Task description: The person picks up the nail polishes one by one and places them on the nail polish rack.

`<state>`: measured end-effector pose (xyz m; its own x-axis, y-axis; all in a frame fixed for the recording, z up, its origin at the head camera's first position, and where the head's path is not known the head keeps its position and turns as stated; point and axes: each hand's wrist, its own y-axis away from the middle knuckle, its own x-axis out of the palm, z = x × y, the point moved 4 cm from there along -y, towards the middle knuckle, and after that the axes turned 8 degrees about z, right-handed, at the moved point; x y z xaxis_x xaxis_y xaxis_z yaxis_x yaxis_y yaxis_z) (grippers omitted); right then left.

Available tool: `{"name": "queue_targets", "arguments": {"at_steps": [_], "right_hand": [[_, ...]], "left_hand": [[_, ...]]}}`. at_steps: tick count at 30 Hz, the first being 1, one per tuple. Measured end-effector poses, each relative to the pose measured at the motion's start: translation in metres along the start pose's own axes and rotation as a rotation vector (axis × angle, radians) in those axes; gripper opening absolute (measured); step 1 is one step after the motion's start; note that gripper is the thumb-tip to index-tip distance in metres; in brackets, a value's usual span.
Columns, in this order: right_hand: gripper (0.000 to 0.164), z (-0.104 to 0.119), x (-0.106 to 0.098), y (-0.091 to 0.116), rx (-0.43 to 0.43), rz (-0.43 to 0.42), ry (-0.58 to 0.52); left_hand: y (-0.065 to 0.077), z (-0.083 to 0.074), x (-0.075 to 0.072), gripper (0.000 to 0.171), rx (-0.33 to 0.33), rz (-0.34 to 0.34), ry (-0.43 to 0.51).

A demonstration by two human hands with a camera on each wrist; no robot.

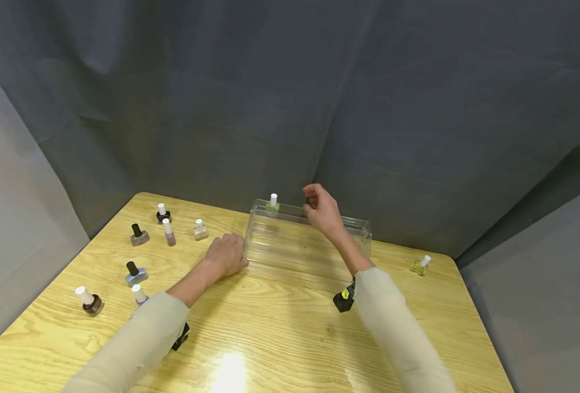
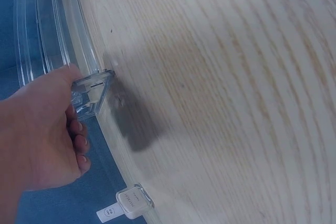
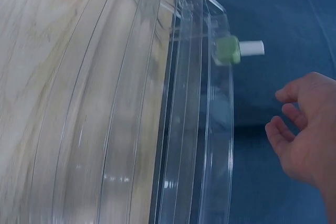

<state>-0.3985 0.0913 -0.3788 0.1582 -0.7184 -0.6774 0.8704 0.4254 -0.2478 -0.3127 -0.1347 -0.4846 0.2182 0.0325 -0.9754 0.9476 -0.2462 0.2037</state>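
Note:
A clear tiered plastic rack (image 1: 290,245) stands at the back of the table. At its left end, my left hand (image 1: 227,255) grips the side; in the left wrist view the thumb lies along the clear end panel and the fingers curl beside it. A green nail polish bottle with a white cap (image 1: 272,204) stands upright on the rack's top tier, toward the left. My right hand (image 1: 322,210) hovers over the rear of the rack, right of that bottle. Its fingers (image 3: 278,135) are loosely bent and hold nothing in the right wrist view.
Several nail polish bottles stand on the table's left side, among them a clear one (image 1: 200,230), a mauve one (image 1: 169,233) and a blue one (image 1: 135,274). A yellow-green bottle (image 1: 420,266) stands at the far right. A dark curtain (image 1: 231,136) hangs behind the table.

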Motion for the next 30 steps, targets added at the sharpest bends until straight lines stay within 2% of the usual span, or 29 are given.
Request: {"name": "queue_targets", "arguments": {"at_steps": [7, 16, 21, 30], "right_hand": [[0.036, -0.024, -0.037, 0.030, 0.031, -0.043, -0.014], [0.034, -0.061, -0.088, 0.084, 0.109, -0.133, 0.021], [0.034, -0.088, -0.109, 0.112, 0.152, -0.179, 0.058], [0.038, -0.127, -0.137, 0.161, 0.255, -0.242, 0.043]], "left_hand": [[-0.001, -0.002, 0.001, 0.057, 0.006, -0.013, 0.001], [-0.002, -0.005, -0.001, 0.056, 0.017, 0.001, -0.013], [0.000, -0.005, -0.004, 0.055, 0.017, 0.000, -0.005], [-0.001, -0.007, -0.003, 0.056, 0.014, -0.006, -0.014]]}}
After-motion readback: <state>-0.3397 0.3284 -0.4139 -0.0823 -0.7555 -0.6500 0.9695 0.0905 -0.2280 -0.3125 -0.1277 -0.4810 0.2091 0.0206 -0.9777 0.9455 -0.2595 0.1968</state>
